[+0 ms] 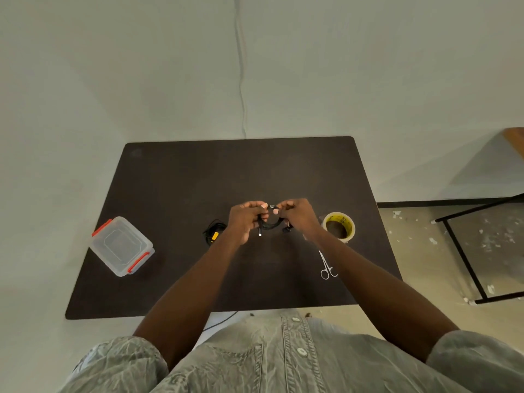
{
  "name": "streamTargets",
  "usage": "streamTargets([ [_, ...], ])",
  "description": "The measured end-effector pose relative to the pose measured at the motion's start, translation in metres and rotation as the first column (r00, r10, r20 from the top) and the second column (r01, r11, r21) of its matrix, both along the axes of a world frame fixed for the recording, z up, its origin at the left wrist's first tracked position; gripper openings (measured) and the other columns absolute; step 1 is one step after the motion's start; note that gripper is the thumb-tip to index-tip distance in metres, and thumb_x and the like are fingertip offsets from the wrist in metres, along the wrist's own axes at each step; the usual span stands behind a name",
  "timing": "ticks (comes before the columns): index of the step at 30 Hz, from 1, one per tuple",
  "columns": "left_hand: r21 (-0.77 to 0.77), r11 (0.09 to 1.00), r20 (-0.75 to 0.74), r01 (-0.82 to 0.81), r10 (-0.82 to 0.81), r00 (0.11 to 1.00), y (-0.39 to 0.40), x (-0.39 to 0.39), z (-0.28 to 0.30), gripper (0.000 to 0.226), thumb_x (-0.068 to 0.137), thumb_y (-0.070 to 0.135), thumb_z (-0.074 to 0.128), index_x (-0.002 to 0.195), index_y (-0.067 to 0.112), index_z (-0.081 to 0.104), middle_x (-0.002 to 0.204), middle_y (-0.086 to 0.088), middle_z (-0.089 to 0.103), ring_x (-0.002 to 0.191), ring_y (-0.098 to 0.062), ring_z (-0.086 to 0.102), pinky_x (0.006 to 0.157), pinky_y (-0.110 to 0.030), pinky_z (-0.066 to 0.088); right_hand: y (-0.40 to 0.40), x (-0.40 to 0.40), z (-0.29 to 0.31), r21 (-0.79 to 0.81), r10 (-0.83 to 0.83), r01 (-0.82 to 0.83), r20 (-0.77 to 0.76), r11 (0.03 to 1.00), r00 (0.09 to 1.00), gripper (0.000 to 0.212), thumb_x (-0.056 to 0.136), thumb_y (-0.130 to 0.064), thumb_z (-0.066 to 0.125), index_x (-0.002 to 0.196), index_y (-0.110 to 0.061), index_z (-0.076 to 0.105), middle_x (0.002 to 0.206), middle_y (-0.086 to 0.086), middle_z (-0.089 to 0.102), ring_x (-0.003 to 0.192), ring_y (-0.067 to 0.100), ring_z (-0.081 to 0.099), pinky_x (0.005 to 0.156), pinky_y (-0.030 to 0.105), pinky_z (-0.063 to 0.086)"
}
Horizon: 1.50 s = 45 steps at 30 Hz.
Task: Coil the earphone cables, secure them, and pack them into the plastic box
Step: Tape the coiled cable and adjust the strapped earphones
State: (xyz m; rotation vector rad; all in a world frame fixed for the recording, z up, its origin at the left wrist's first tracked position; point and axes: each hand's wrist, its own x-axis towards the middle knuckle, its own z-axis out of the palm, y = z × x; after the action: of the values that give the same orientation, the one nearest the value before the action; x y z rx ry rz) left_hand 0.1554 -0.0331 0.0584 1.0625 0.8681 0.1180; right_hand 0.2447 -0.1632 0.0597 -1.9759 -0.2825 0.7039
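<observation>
Above the middle of the dark table (175, 180), my left hand (245, 219) and my right hand (297, 218) both pinch a coiled black earphone cable (270, 224). Its loop hangs between the hands, with a plug end dangling below the left hand and an earbud end below the right. A second black coiled cable (214, 232) with a yellow tape band lies on the table left of my left hand. The clear plastic box (122, 245) with red latches stands shut near the table's left edge.
A roll of yellow tape (339, 224) stands just right of my right hand. Small metal scissors (326, 266) lie by my right forearm. A black metal frame (465, 259) stands on the floor to the right. A wall rises behind the table.
</observation>
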Motion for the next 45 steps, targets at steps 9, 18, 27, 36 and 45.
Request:
streamTargets([
  [9, 0.094, 0.995, -0.238, 0.026, -0.003, 0.971, 0.013, -0.016, -0.059, 0.012, 0.089, 0.013, 0.067, 0.099, 0.007, 0.063, 0.087, -0.007, 0.065, 0.073, -0.013, 0.061, 0.070, -0.027, 0.054, 0.028, -0.004, -0.052, -0.378, -0.140, 0.132, 0.005, 0.917, 0.990, 0.008, 0.083, -0.025, 0.074, 0.087, -0.017, 0.072, 0.090, 0.002, 0.071, 0.088, 0.019, 0.066, 0.082, 0.036, 0.056],
  [18, 0.257, 0.959, -0.278, 0.123, -0.049, 0.959, 0.022, -0.044, -0.081, 0.006, 0.091, 0.016, 0.062, 0.092, 0.012, 0.066, 0.084, -0.004, 0.066, 0.076, -0.014, 0.063, 0.075, -0.033, 0.056, 0.024, -0.007, -0.062, -0.364, -0.176, 0.193, 0.079, 0.911, 0.981, 0.020, 0.087, -0.016, 0.067, 0.105, -0.009, 0.072, 0.104, 0.010, 0.070, 0.095, 0.027, 0.066, 0.086, 0.041, 0.055],
  [27, 0.307, 0.944, -0.219, 0.119, -0.052, 0.974, -0.014, -0.034, -0.066, 0.012, 0.088, 0.014, 0.066, 0.086, 0.008, 0.056, 0.071, -0.008, 0.064, 0.056, -0.014, 0.060, 0.048, -0.025, 0.051, -0.010, -0.030, -0.044, -0.285, 0.003, 0.104, 0.352, 0.953, 0.936, 0.014, 0.095, -0.017, 0.054, 0.094, -0.010, 0.066, 0.092, 0.005, 0.065, 0.084, 0.021, 0.061, 0.074, 0.039, 0.051],
  [36, 0.132, 0.973, -0.225, 0.189, -0.157, 0.962, -0.088, 0.018, -0.051, 0.021, 0.097, 0.014, 0.054, 0.078, 0.009, 0.060, 0.066, -0.008, 0.062, 0.051, -0.014, 0.058, 0.045, -0.023, 0.051, -0.127, 0.023, -0.027, -0.307, -0.297, 0.439, 0.414, 0.844, 0.861, 0.033, 0.099, -0.039, 0.048, 0.106, -0.010, 0.062, 0.098, 0.006, 0.067, 0.089, 0.020, 0.064, 0.072, 0.030, 0.048],
  [45, 0.030, 0.988, -0.254, 0.152, -0.140, 0.957, -0.140, 0.064, -0.046, 0.018, 0.097, 0.016, 0.056, 0.080, 0.008, 0.059, 0.073, -0.007, 0.059, 0.063, -0.015, 0.058, 0.057, -0.023, 0.054, -0.154, 0.061, -0.043, -0.483, -0.280, 0.195, -0.108, 0.853, 0.954, 0.029, 0.095, -0.027, 0.056, 0.098, 0.000, 0.066, 0.070, 0.007, 0.067, 0.051, 0.014, 0.059, 0.051, 0.024, 0.047],
])
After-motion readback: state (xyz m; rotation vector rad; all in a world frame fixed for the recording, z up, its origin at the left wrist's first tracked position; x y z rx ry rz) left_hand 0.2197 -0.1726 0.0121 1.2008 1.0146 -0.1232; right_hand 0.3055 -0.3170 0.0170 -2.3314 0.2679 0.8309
